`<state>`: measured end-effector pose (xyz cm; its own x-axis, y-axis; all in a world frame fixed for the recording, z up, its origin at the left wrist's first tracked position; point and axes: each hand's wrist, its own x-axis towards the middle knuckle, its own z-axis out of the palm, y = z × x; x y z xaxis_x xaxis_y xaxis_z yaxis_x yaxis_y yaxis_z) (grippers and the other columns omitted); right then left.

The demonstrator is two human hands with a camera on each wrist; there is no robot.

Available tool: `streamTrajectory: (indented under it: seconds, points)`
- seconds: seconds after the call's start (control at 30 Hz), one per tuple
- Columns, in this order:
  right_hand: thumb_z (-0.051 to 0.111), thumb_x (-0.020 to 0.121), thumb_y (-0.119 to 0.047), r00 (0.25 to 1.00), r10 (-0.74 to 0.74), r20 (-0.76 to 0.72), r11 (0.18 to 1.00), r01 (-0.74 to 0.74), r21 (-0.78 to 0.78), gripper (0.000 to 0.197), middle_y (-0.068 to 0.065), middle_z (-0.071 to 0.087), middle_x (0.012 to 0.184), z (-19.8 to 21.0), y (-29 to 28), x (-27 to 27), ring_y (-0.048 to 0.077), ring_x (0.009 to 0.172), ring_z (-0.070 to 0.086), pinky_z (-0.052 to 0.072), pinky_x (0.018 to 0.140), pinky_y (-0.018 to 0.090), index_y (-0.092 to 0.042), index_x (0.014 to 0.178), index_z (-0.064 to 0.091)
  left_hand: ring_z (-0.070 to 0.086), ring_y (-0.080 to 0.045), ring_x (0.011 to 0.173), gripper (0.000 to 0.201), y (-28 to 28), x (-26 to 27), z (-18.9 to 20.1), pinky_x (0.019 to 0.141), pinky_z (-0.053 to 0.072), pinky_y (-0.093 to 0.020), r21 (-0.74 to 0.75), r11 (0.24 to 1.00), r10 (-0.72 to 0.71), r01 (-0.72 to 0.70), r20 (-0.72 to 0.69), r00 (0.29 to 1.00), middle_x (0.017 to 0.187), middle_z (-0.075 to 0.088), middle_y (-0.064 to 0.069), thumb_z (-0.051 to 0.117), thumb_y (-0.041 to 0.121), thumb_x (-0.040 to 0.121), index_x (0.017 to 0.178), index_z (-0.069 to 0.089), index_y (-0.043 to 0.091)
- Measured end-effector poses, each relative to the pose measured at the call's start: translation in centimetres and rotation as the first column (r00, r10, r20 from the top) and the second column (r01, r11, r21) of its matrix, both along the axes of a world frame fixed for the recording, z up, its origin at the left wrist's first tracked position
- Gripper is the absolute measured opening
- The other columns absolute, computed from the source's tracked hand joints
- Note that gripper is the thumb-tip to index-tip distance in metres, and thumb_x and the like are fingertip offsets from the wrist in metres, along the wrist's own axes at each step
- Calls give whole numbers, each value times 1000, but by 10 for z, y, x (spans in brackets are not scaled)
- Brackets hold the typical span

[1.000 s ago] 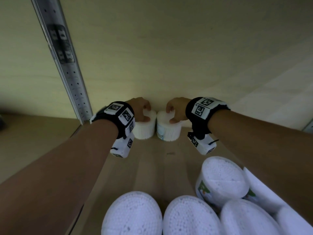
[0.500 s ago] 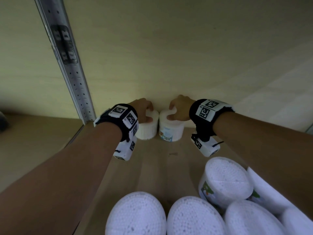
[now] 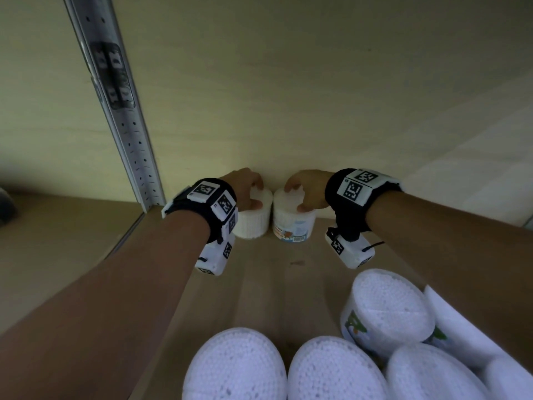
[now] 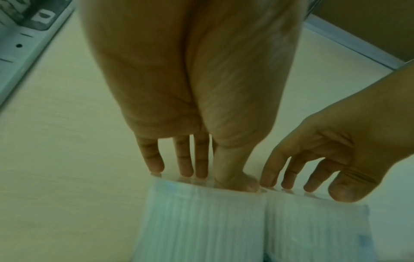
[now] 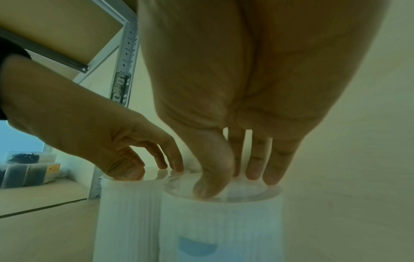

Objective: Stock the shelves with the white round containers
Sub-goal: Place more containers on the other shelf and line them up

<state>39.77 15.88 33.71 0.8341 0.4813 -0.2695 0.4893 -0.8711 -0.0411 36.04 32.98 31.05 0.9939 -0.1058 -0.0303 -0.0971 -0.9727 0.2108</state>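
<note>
Two white round containers stand side by side at the back of the wooden shelf (image 3: 274, 284), against the rear panel. My left hand (image 3: 245, 186) rests on top of the left container (image 3: 253, 217), with thumb and fingertips touching its clear lid (image 4: 201, 221). My right hand (image 3: 305, 189) rests the same way on the right container (image 3: 292, 220), which carries a blue label. In the right wrist view, the thumb and fingers of my right hand (image 5: 235, 177) press on the lid of the right container (image 5: 219, 221). Neither hand wraps around a container's side.
Several more white round containers (image 3: 236, 368) crowd the near edge of the shelf, one (image 3: 386, 307) toward the right. A perforated metal upright (image 3: 121, 111) stands at the left. Boxes with dark contents (image 5: 27, 170) sit on the neighbouring shelf.
Both hands stay on the container tops. The two containers have shifted slightly toward the back panel, and the right one's label now faces me more.
</note>
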Motion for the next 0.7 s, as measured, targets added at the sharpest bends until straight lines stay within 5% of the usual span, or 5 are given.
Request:
streamTrajectory:
  seconds: [0.13, 0.37, 0.7]
  points:
    - [58, 90, -8, 1000, 21, -7, 999, -21, 35, 55, 7, 38, 149, 0, -3, -1, 27, 133, 43, 41, 104, 34, -19, 142, 43, 45, -29, 126, 48, -1, -2, -3, 101, 36, -33, -7, 1000, 3, -3, -11, 1000, 139, 41, -11, 61, 26, 91, 134, 45, 12]
    - [53, 90, -52, 996, -73, 44, 997, 74, -8, 65, 12, 52, 137, -3, 2, -3, 28, 121, 53, 45, 99, 35, -6, 136, 49, 46, -27, 125, 47, -1, -2, -4, 101, 37, -33, -13, 1000, 5, -5, -16, 1000, 139, 41, -10, 60, 27, 91, 134, 45, 14]
    - [61, 89, -42, 997, -69, 40, 997, 71, -32, 66, 12, 45, 142, -4, 3, -3, 30, 126, 48, 42, 101, 37, -7, 141, 41, 45, -29, 125, 48, -2, -3, -5, 102, 37, -35, -9, 1000, 10, -10, -30, 1000, 138, 40, -12, 60, 26, 91, 134, 45, 13]
